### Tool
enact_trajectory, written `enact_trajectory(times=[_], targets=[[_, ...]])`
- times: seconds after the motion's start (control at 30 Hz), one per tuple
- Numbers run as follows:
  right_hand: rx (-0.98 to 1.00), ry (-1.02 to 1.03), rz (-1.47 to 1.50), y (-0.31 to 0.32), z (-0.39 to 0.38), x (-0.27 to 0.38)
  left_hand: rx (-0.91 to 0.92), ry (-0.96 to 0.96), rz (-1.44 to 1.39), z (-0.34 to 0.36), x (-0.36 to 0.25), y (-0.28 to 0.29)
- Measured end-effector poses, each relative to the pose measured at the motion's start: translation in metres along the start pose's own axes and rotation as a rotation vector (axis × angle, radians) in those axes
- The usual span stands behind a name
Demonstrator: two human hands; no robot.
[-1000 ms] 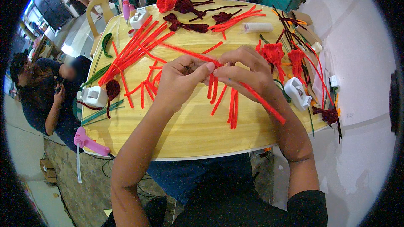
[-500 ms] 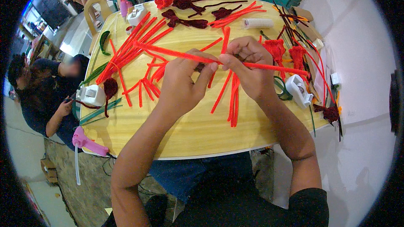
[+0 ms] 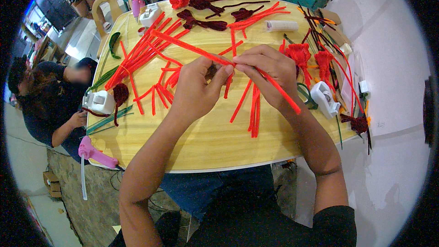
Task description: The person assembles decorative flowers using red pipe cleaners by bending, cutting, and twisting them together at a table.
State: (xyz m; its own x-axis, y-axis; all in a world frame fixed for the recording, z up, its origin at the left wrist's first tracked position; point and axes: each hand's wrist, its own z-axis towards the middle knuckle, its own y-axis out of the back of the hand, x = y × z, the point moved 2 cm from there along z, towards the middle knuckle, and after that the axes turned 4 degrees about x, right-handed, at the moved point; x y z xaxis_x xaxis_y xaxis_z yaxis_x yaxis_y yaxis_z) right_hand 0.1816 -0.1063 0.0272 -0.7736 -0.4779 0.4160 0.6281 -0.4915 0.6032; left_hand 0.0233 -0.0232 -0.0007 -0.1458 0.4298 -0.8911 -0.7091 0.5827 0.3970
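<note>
Both hands meet above the table (image 3: 196,151): left hand (image 3: 196,89) and right hand (image 3: 267,75) each pinch shut on one long red pipe cleaner (image 3: 183,45), which slants from upper left across both grips. It looks like the bending or twisting stage; next calls for a firm pinch while turning the stem.

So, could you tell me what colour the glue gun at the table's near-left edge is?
Pink; the glue gun shows best in the head view.
</note>
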Motion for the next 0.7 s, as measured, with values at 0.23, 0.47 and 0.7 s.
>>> enact_trajectory(times=[0.23,0.47,0.7], targets=[[0.051,-0.025,0.055,0.000,0.002,0.003,-0.041,-0.022,-0.157,0.003,0.011,-0.004],[0.148,-0.285,0.171,0.000,-0.001,-0.009,-0.153,-0.472,0.311,0.002,-0.012,-0.006],[0.170,-0.593,0.535,-0.007,-0.009,-0.014,-0.028,-0.040,0.028,0.001,-0.011,-0.003]])
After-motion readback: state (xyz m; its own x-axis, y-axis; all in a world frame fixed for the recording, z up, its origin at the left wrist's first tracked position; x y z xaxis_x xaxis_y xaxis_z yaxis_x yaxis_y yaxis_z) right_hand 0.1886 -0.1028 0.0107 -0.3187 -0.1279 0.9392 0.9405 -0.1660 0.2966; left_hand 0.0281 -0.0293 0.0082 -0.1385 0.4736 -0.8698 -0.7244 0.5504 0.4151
